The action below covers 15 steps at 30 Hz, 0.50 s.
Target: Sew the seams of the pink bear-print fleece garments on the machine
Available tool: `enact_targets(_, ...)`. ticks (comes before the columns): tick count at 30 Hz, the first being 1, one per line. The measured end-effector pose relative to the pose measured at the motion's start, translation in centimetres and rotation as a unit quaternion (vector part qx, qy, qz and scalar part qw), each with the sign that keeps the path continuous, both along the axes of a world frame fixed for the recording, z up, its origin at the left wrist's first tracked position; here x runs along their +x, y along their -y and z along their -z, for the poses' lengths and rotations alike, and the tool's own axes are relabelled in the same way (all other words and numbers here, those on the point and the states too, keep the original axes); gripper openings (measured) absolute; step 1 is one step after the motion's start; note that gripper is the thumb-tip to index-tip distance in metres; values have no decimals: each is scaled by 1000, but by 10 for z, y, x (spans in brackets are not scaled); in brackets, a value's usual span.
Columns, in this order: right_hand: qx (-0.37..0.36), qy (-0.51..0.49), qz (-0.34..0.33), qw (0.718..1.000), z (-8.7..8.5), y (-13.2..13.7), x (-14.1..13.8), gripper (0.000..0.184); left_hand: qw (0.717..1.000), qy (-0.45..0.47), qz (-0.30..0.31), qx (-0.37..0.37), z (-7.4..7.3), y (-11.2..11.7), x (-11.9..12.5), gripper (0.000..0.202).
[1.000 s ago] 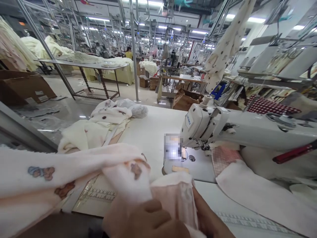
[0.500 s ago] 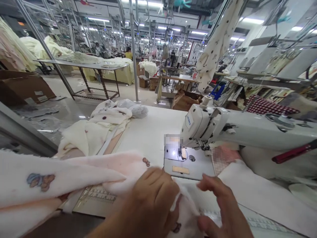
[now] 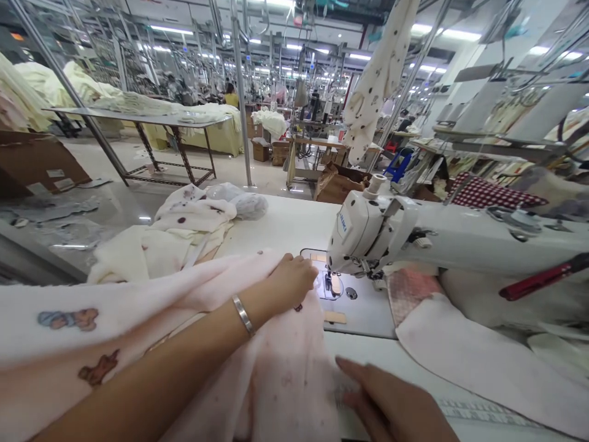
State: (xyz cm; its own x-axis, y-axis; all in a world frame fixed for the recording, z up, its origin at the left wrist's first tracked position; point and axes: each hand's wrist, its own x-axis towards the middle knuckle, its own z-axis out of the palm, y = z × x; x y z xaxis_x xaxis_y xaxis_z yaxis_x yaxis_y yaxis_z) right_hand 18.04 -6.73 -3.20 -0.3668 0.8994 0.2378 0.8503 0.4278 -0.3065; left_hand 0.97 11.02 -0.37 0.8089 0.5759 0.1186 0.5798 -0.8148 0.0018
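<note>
Pale pink plush fabric (image 3: 285, 362) with small bear prints spreads over the left and front of the sewing table. My left hand (image 3: 294, 279), a silver bracelet at its wrist, is closed on the top edge of this fabric, just left of the presser foot (image 3: 328, 283). At the lower right my right hand (image 3: 391, 399) is somewhat blurred, its fingers stretched toward the fabric's right edge, with a gap between them. Whether it touches the cloth I cannot tell. The white sewing machine (image 3: 363, 236) stands right of my left hand, its lamp lit over the metal needle plate (image 3: 368, 313).
A pile of cream printed cloth (image 3: 184, 227) lies at the table's left. A pink and white piece (image 3: 483, 356) rests right of the needle plate, near printed ruler marks. A red-handled tool (image 3: 538, 282) sits against the machine arm. Behind stand a cardboard box (image 3: 338, 184) and a metal table (image 3: 151, 115).
My left hand has moved forward with the fabric to beside the needle plate. The fabric now spreads in front of the machine. My right hand has dropped lower and turned.
</note>
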Motion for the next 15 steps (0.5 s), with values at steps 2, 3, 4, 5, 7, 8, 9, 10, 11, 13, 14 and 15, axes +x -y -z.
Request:
enact_targets(2,0,31,27,999,-7,-20,-10,33,1000,20,0,-22,6,-3,-3,6)
enact_targets(3,-10,48,32,998,-8,-29,-15,34,999,30,0,-32,7,-4,-5,5)
enact_targets(4,-22,62,36,997,-9,-37,-20,34,998,37,-1,-41,8,-5,-6,6)
enact_targets(5,-41,71,37,996,-8,-43,-22,34,998,43,-2,-49,9,-5,-7,7)
enact_targets(7,-82,75,33,993,-7,-48,-20,33,997,48,-5,-60,10,-5,-7,9)
enact_targets(8,-97,76,30,992,-7,-48,-17,33,997,49,-9,-62,11,-5,-6,9)
enact_targets(9,-107,78,26,991,-6,-46,-14,33,997,51,-17,-60,11,-3,-4,7)
enact_targets(10,-112,81,23,990,-6,-44,-10,34,997,55,-29,-54,11,-1,-3,5)
enact_targets(11,-114,83,22,990,-7,-42,-8,34,996,62,-46,-43,9,2,-1,5)
enact_targets(13,-116,85,22,989,-7,-38,-5,35,993,82,-84,-21,5,10,2,12)
enact_targets(14,-117,83,21,989,-6,-37,-4,35,991,90,-97,-10,2,16,3,14)
enact_targets(15,-115,77,19,990,-6,-37,-5,35,990,96,-103,5,-1,21,3,14)
